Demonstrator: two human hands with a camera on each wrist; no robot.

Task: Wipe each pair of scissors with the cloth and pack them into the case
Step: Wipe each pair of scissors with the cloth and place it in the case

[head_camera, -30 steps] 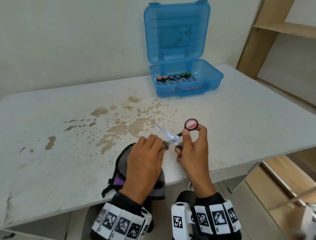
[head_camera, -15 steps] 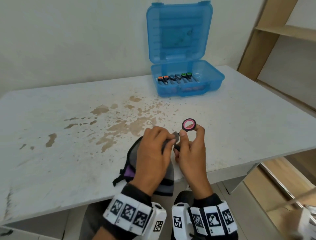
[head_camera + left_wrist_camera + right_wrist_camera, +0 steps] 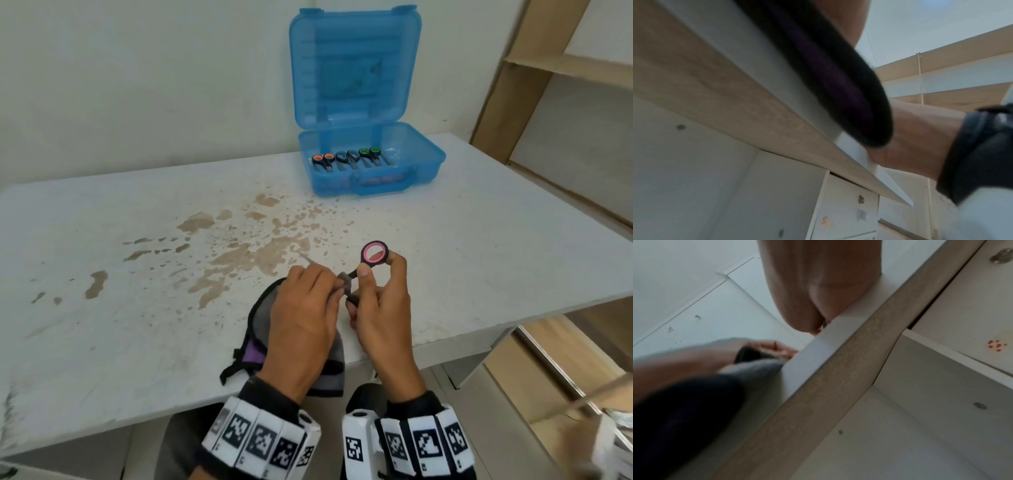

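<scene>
Item 1, near centre-left: grey cloth with black trim and a purple patch, draped over the near edge of the white, brown-stained table. Part hangs below the edge, as the left wrist view shows.

Item 2: left hand, fingers curled, pinching a fold of the cloth round the blades. A second ago much of the blade stood bare; half a second ago the hand had slid up and covered it; now only the steel tip pokes out on the far-left side. Judgement: a wiping stroke is under way along the blades, and this pair is not yet ready to pack.

Item 3: small scissors with black handles and pink-lined loops, held above the near table edge. Right hand grips the handles, thumb and forefinger curled round the upper loop.

Item 4, far right of centre: translucent blue plastic case, lid upright. Three pairs lie inside in a row: orange, dark blue, green. Bare floor shows to their right, likely room for the pink pair.

Room: open tabletop between hands and case; table's right edge and a wooden shelf lie beyond.
</scene>
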